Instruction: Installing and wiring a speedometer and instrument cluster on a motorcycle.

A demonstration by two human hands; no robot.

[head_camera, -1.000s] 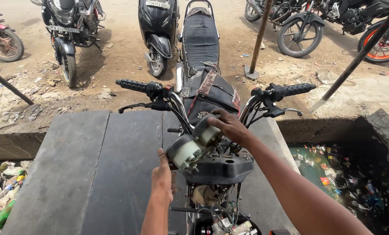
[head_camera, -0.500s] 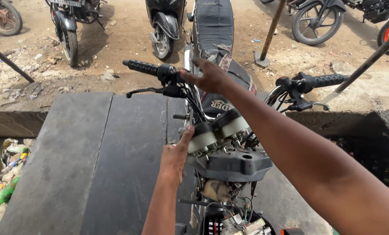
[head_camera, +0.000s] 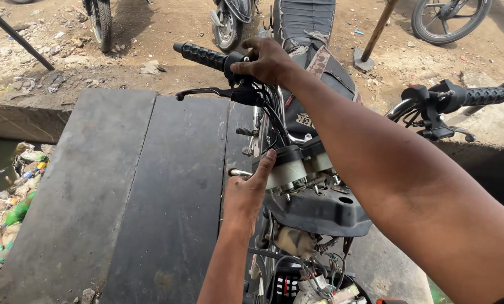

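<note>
Right hand (head_camera: pixel 266 59) covers switch housing (head_camera: pixel 238 62); fingertips hidden.

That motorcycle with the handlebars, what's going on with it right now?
A person is working on a stripped motorcycle parked on a dark stone slab. The right hand reaches across to the switch housing beside the left handlebar's rubber sleeve. The left hand presses against the loosened instrument cluster. Loose wiring hangs exposed below.
</note>
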